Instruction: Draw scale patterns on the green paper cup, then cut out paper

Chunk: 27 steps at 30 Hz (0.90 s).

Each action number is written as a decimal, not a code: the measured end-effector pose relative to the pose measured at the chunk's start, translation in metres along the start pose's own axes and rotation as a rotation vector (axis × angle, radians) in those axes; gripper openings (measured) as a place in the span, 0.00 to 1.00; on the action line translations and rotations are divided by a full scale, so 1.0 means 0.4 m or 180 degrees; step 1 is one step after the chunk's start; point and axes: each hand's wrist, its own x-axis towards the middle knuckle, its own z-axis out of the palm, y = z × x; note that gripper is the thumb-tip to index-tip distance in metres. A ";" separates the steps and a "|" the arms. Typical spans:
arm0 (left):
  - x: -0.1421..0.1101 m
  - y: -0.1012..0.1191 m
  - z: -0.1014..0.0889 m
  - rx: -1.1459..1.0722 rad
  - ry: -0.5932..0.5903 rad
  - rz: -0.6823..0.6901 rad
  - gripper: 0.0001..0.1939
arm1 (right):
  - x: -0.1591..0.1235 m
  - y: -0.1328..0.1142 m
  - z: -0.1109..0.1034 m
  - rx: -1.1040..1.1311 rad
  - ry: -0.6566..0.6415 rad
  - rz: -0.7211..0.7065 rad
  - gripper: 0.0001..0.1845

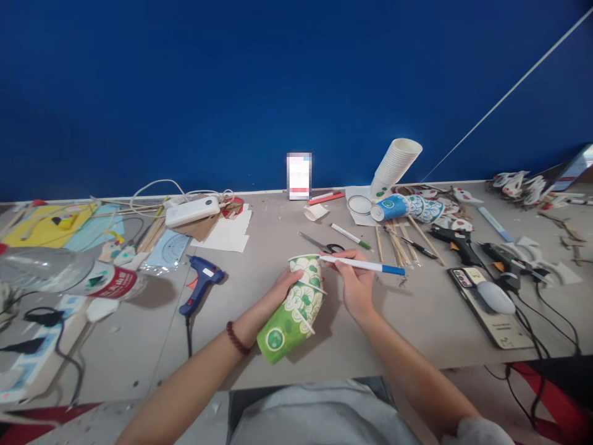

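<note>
My left hand (281,292) is wrapped around a curved column of green-and-white patterned paper cups (288,330), which leans with its upper end away from me. In my right hand (356,284) is a white marker (364,264) with a blue end pointing right. The marker's other end is at the rim of the topmost cup; whether it touches cannot be made out. Just beyond the cups lie scissors (332,248) with black handles and a white marker with a green end (351,236).
A blue glue gun (202,285) and a plastic bottle (92,275) lie left. Right are a blue cup column (407,208), a tall white cup stack (396,167), dark glue guns (456,244) and a phone (491,309) under a mouse (495,298). A lit screen (299,176) stands behind.
</note>
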 end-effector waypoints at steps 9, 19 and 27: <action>0.005 -0.002 -0.008 0.0017 -0.0124 -0.0011 0.25 | 0.001 0.000 0.000 -0.0090 0.0060 0.0001 0.02; -0.002 0.007 0.004 0.0117 -0.0091 0.0131 0.23 | -0.002 -0.006 -0.001 -0.0145 -0.0082 -0.0029 0.03; 0.001 0.005 0.002 0.0246 0.0031 0.0240 0.24 | -0.004 -0.007 0.001 -0.0210 -0.0175 -0.0129 0.02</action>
